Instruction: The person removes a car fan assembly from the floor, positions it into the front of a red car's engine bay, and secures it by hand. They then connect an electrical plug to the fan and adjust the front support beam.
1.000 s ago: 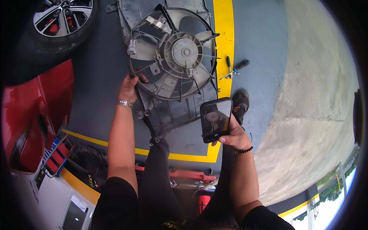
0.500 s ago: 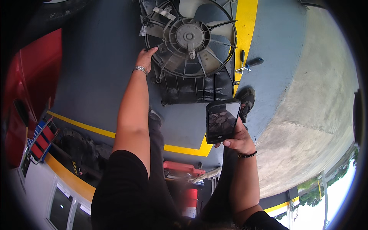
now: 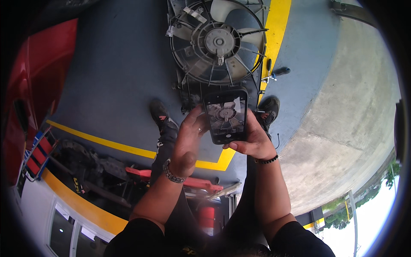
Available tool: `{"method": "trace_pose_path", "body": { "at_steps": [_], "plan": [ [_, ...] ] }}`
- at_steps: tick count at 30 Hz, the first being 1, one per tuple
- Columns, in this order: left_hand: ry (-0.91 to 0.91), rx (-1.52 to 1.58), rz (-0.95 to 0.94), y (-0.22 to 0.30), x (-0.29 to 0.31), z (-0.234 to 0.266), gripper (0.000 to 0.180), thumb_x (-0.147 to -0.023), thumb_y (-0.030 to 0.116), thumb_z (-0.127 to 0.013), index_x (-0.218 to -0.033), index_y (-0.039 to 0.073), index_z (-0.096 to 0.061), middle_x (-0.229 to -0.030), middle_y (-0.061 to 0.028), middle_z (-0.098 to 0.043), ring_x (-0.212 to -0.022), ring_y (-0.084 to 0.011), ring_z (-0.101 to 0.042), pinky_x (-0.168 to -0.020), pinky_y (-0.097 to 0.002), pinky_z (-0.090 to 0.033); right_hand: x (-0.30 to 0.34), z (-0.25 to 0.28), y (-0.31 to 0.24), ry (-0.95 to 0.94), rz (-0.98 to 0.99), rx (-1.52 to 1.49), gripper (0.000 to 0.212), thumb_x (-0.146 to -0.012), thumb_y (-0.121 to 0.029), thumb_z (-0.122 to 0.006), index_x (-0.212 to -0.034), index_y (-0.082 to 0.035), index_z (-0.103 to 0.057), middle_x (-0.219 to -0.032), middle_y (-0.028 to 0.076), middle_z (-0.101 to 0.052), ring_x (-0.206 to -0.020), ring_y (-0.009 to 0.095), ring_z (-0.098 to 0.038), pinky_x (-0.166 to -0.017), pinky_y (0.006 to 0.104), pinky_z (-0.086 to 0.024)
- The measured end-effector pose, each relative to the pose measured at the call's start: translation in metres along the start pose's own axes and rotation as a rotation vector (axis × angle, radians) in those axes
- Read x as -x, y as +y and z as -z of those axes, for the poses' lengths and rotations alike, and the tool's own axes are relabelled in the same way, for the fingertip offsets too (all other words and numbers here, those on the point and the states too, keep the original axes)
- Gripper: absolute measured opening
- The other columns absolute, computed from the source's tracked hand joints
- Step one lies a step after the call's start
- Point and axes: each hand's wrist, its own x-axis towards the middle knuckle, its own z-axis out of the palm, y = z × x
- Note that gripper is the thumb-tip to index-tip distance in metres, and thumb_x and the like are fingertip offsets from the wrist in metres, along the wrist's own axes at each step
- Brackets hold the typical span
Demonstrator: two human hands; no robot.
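My right hand (image 3: 254, 139) grips a black smartphone (image 3: 227, 115) upright from its lower right side. The phone's screen shows a camera picture of a fan. My left hand (image 3: 191, 132), with a ring and a metal watch, is at the phone's left edge. Its fingers are stretched toward the phone and its thumb stands apart; the fingertips are partly hidden, so contact is unclear. Beyond the phone, a dusty radiator fan (image 3: 219, 40) with a round central motor lies on the floor in its black shroud. The phone covers part of the shroud's near edge.
Screwdrivers (image 3: 281, 71) lie right of the fan by a yellow floor line (image 3: 276, 32). My shoes (image 3: 159, 112) flank the shroud's near end. A red car panel (image 3: 47, 64) stands at left. Below are a red jack-like tool (image 3: 201, 184) and a red cylinder (image 3: 206, 218).
My left hand has left the fan shroud's edge and come back to the phone's left side. The phone has moved left and slightly up, and now stands more upright.
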Motion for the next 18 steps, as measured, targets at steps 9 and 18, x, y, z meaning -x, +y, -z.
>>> {"method": "trace_pose_path", "body": {
  "at_steps": [9,18],
  "plan": [
    [-0.142,-0.039,-0.056,0.004,0.009,-0.025,0.125,-0.071,0.021,-0.096,-0.158,0.004,-0.007,-0.154,-0.0194,-0.038,-0.144,-0.0311,-0.043,-0.119,-0.0477,-0.038,-0.005,-0.019,-0.02,-0.173,0.042,0.266,0.087,-0.082,0.014,-0.073,-0.158,-0.003,-0.033,-0.142,0.008,-0.055,-0.132,0.015,-0.053,-0.107,0.0331,-0.049],
    [-0.117,-0.105,-0.065,-0.006,0.013,-0.027,0.115,-0.073,0.011,-0.094,-0.153,0.006,-0.011,-0.149,-0.017,-0.041,-0.139,-0.0279,-0.048,-0.114,-0.0444,-0.045,0.002,-0.025,-0.026,-0.124,0.054,0.312,0.077,-0.085,0.011,-0.072,-0.153,-0.001,-0.037,-0.136,0.008,-0.056,-0.127,0.015,-0.056,-0.104,0.0338,-0.052]
  ]
}}
